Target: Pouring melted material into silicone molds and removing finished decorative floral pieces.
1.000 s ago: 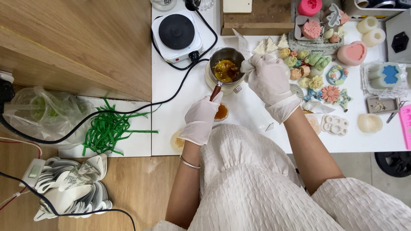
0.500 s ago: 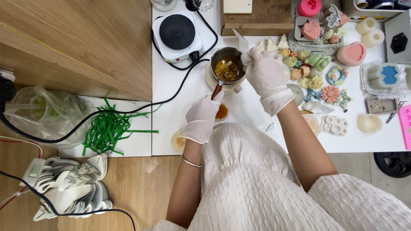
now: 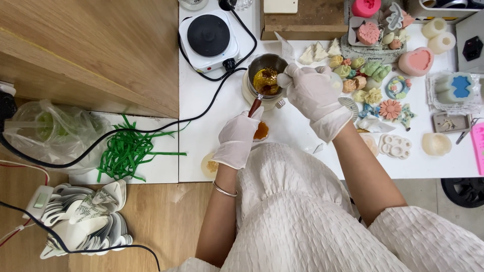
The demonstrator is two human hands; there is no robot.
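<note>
So from where I'm standing, the person has both gloved hands around a small metal pot [image 3: 266,75] sitting on the white table [image 3: 212,126], just below the little electric hotplate [image 3: 209,34]. Inside the pot is some amber, melted-looking stuff, though I honestly can't tell what it is. The left hand [image 3: 239,138] is curled shut around the brown wooden handle [image 3: 254,107] of the pot, and most of that handle is hidden under the glove. The right hand [image 3: 313,95] sits at the pot's right rim with its fingers curled; it may be pinching something pale there, but the glove covers it and I can't make it out. Just under the left hand there's a small round dish [image 3: 260,131] with amber in it, half hidden by the fingers. Off to the right is a cluster of pastel flower-shaped pieces [image 3: 370,80] and a heart-shaped pink mold [image 3: 416,61]. Green strips [image 3: 128,151] lie on the left. The table's top edge is cut off.
</note>
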